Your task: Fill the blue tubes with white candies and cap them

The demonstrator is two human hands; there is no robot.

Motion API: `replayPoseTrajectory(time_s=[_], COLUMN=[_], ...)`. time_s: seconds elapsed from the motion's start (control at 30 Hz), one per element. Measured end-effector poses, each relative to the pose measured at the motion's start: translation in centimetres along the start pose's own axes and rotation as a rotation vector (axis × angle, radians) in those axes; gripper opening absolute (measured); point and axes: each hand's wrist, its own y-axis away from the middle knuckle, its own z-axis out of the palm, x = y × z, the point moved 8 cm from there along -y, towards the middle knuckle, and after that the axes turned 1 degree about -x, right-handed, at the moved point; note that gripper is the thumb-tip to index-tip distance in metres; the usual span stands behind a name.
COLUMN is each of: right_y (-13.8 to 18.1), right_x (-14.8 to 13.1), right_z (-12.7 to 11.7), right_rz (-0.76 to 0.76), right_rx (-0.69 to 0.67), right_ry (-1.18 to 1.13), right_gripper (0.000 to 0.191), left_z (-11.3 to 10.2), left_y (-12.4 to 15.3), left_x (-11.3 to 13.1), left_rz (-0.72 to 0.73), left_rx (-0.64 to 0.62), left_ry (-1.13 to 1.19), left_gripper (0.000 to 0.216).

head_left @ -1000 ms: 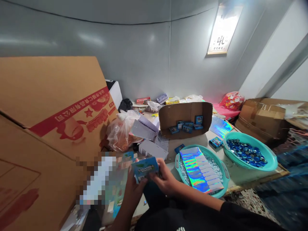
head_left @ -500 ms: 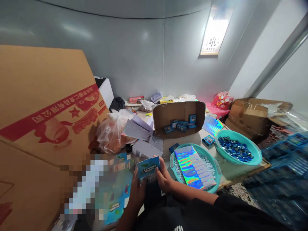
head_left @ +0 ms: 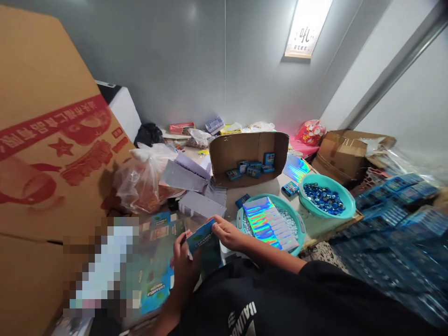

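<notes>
A blue printed candy box [head_left: 200, 238] is held up in front of my body, tilted, its lettering partly turned from view. My left hand [head_left: 186, 263] grips its left end, thumb and fingers pressed against the card. At the upper right corner, my right hand [head_left: 227, 233] pinches its edge. Whether anything is inside the box cannot be seen. Beneath and left of my hands lie more blue printed cartons [head_left: 154, 291], seen through clear plastic. Close to my right forearm stands a turquoise basin [head_left: 301, 228] of small pale pieces, with shiny holographic card strips [head_left: 269, 224] laid across it.
A second turquoise basin [head_left: 352, 205] holds blue wrapped pieces. Behind, an open cardboard box [head_left: 227, 149] contains several small blue boxes. A large carton [head_left: 31, 196] rises at left. Blue packs [head_left: 378, 242] are stacked at right. White-backed cards [head_left: 201, 205] and a plastic bag [head_left: 147, 172] lie left of centre.
The view has swung right and down, so the surroundings sit further left and higher. In my hands, the blue box has tilted, and its front lettering shows less.
</notes>
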Motion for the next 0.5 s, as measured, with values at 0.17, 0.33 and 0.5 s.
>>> replayPoseTrajectory(time_s=[0.17, 0.33, 0.5], right_y=[1.6, 1.8, 0.8], right_x=[1.7, 0.3, -3.5], right_z=[0.9, 1.1, 1.5], right_rz=[0.080, 0.071, 0.018], right_rx=[0.023, -0.048, -0.401], right_ry=[0.037, 0.125, 0.755], right_gripper=[0.049, 0.075, 0.049], left_z=[-0.7, 0.1, 1.1], left_y=[1.3, 1.4, 0.9], left_x=[-0.9, -0.2, 0.6], left_rz=[-0.063, -0.173, -0.195], left_rx=[-0.090, -0.190, -0.336], left_ry=[0.066, 0.168, 0.184], left_gripper=[0.049, 0.055, 0.057])
